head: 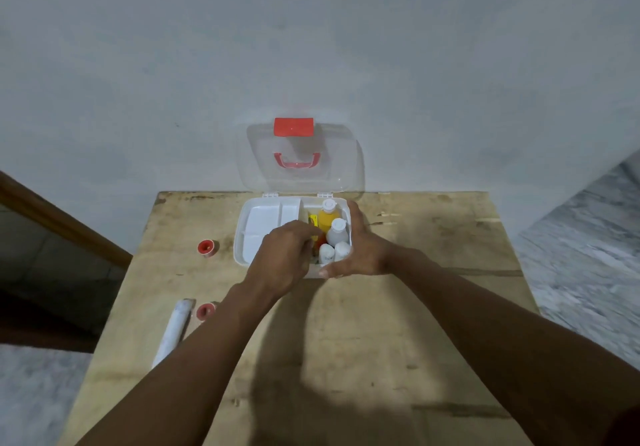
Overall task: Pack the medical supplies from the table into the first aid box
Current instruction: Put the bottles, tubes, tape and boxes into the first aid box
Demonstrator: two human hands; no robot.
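A white first aid box [242, 238] sits open at the far edge of the wooden counter [346, 359], its clear lid [301, 158] with the red latch [293, 126] and red handle [296, 161] leaning back against the wall. The left hand [284, 258] reaches into the box over its middle, fingers curled together around something small and yellow that is mostly hidden; whether it truly grips it cannot be told. The right hand [356, 248] is spread and wrapped around the box's right near corner, thumb on the front wall. In the right compartment stand a yellow bottle [327, 219], a larger white bottle [336, 232] and two small white bottles [334, 251]. Out on the counter at the left lie two red tape rolls [206, 247] and a long white tube [173, 328]
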